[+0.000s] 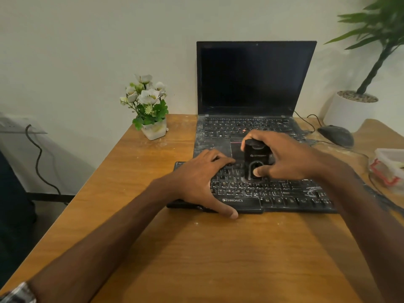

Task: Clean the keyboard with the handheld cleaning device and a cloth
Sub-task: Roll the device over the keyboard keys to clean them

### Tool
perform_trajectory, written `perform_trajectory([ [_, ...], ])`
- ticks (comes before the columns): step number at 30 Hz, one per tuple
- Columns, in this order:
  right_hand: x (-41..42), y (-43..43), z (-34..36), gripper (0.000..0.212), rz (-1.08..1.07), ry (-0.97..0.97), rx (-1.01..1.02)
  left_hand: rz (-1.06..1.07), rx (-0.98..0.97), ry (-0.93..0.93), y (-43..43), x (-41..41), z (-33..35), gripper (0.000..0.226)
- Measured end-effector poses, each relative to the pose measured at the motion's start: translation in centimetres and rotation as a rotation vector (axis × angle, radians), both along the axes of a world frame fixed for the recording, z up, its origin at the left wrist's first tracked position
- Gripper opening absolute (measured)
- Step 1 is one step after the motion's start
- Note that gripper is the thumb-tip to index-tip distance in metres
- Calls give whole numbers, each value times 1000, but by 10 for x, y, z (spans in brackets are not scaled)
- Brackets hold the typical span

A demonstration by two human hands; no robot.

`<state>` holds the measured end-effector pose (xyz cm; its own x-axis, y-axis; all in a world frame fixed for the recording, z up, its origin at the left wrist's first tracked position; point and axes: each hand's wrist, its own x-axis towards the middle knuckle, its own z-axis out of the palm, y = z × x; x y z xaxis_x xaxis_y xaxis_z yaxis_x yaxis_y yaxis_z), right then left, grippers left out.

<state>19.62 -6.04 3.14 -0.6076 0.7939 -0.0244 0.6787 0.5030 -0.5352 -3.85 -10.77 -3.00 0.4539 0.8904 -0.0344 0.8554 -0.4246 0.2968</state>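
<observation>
A black keyboard (284, 193), dusted with white powder, lies on the wooden table in front of an open laptop. My right hand (286, 158) grips a small black handheld cleaning device (255, 159) that stands upright on the keys near the keyboard's middle, thumb on its front. My left hand (201, 180) rests flat on the keyboard's left part, fingers spread over the keys and thumb at the front edge. No cloth is in view.
The open laptop (251, 84), screen dark and keys dusty, sits behind the keyboard. A small flower pot (150, 110) stands at the back left. A wired mouse (336, 135), a white planter (349, 110) and a plastic container (389, 165) lie to the right.
</observation>
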Motion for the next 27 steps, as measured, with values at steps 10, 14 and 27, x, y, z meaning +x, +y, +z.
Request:
perform_trajectory([
  [10, 1, -8, 11, 61, -19, -261, 161, -3, 48, 58, 1, 0, -1, 129],
  [14, -3, -12, 16, 60, -1, -104, 201, 6, 63, 62, 0, 0, -1, 129],
  [27, 10, 8, 0, 64, -1, -24, 2, 4, 41, 31, 3, -2, -3, 130],
])
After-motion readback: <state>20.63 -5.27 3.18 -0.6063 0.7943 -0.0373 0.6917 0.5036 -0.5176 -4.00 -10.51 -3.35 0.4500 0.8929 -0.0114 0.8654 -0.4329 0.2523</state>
